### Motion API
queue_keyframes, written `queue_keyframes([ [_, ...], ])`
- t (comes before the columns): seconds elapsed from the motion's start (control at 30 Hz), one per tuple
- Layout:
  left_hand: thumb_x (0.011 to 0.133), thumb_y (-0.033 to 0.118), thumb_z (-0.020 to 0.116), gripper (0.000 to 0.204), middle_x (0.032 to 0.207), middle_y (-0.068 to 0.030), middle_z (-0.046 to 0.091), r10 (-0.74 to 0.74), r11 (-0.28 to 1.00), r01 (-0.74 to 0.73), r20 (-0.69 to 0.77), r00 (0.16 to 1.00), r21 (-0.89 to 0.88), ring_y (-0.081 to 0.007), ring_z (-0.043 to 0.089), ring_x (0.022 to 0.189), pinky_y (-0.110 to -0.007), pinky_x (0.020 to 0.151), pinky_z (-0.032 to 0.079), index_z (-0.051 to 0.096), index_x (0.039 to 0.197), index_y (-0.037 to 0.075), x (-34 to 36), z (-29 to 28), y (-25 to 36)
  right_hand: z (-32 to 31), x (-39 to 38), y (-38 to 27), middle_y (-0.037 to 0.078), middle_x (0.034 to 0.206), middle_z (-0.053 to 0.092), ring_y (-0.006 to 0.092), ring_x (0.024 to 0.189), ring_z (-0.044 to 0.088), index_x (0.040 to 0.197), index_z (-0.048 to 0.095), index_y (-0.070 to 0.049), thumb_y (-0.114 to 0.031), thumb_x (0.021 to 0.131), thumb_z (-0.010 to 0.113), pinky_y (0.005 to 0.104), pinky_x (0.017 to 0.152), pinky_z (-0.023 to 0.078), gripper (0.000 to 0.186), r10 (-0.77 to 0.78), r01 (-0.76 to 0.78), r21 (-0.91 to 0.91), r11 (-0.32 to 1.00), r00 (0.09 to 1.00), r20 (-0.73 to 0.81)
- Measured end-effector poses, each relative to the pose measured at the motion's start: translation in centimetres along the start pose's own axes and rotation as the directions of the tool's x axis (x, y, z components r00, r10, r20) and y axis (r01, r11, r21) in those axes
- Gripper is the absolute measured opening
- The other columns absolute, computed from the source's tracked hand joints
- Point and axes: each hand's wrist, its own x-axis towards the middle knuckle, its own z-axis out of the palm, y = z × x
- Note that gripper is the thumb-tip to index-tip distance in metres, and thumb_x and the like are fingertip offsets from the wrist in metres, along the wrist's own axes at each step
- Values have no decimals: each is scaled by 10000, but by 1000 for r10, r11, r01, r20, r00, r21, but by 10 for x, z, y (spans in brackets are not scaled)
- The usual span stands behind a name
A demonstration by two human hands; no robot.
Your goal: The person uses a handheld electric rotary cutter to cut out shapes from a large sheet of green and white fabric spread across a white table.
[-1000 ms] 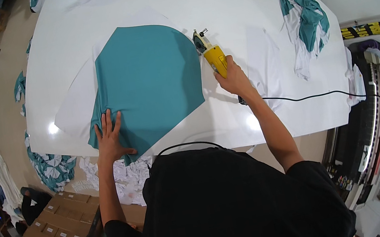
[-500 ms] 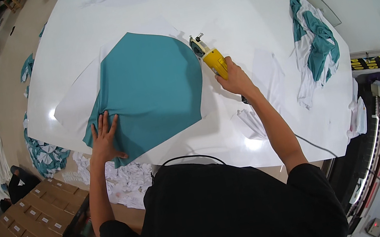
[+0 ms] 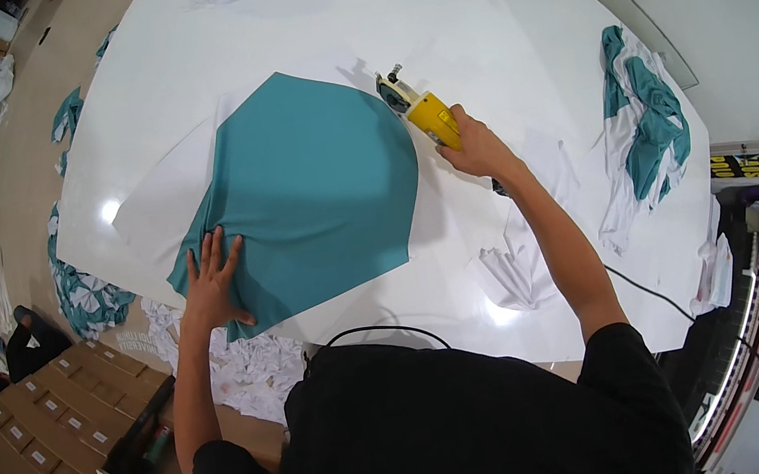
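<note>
A teal fabric piece (image 3: 315, 187) with a pointed top and curved right edge lies on the white table (image 3: 501, 2). My left hand (image 3: 213, 284) presses on its lower left part, fingers spread, and small folds run out from the fingertips. My right hand (image 3: 477, 147) is wrapped round the yellow body of an electric rotary fabric cutter (image 3: 431, 116). The cutter's head is at the upper right edge of the teal piece; whether the blade touches the cloth I cannot tell. White fabric (image 3: 171, 177) shows from under the teal piece on the left.
Crumpled white cloth (image 3: 516, 264) lies beside my right forearm. A teal and white fabric heap (image 3: 649, 123) rests at the table's right. A black power cord (image 3: 652, 296) crosses the right edge. Cardboard boxes (image 3: 54, 436) and white scraps (image 3: 255, 365) are at the lower left.
The view has shifted slightly. The cutter's head stays near the teal piece's upper right edge, in my right hand. My left hand still lies on the same corner of the cloth.
</note>
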Motion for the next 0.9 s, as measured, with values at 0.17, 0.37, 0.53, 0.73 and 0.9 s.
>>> queue_keyframes([
  [0.17, 209, 345, 1008, 1672, 1733, -123, 93, -12, 1000, 12, 9, 1000, -10, -334, 109, 1595, -622, 1264, 103, 178, 1659, 283, 0, -2, 1, -12, 22, -7, 303, 1107, 673, 467, 1038, 662, 1254, 435, -3, -236, 856, 731, 526, 877, 531, 548, -21, 25, -55, 998, 998, 61],
  [0.37, 206, 339, 1010, 1674, 1732, -122, 99, -8, 1000, 8, 8, 1000, 1, -328, 109, 1596, -620, 1265, 104, 177, 1658, 295, 0, 0, -2, -24, 49, -20, 298, 1099, 679, 452, 1018, 672, 1272, 432, -10, -230, 850, 725, 509, 873, 540, 560, -33, 42, -69, 997, 991, 131],
  [0.53, 207, 341, 1011, 1672, 1732, -125, 98, -17, 1000, 18, 19, 1000, -18, -319, 100, 1598, -618, 1267, 93, 179, 1657, 297, -1, -4, 1, -30, 64, -32, 298, 1105, 683, 440, 1017, 678, 1289, 425, -6, -231, 848, 709, 502, 866, 547, 571, -80, 94, -82, 992, 983, 164],
  [0.73, 223, 346, 1014, 1660, 1731, -124, 97, -16, 999, 16, 34, 999, -27, -315, 92, 1599, -617, 1273, 77, 178, 1656, 295, 0, -6, 0, -30, 86, -43, 299, 1101, 686, 438, 1013, 681, 1285, 423, -4, -234, 850, 698, 498, 866, 550, 564, -158, 177, -95, 980, 970, 185],
  [0.9, 226, 349, 1018, 1655, 1730, -121, 99, -23, 999, 24, 39, 999, -31, -311, 95, 1598, -614, 1276, 77, 183, 1655, 291, 0, -8, 1, -32, 104, -62, 297, 1123, 687, 434, 1032, 682, 1294, 428, -1, -251, 861, 691, 490, 876, 553, 565, -144, 178, -131, 975, 961, 234],
])
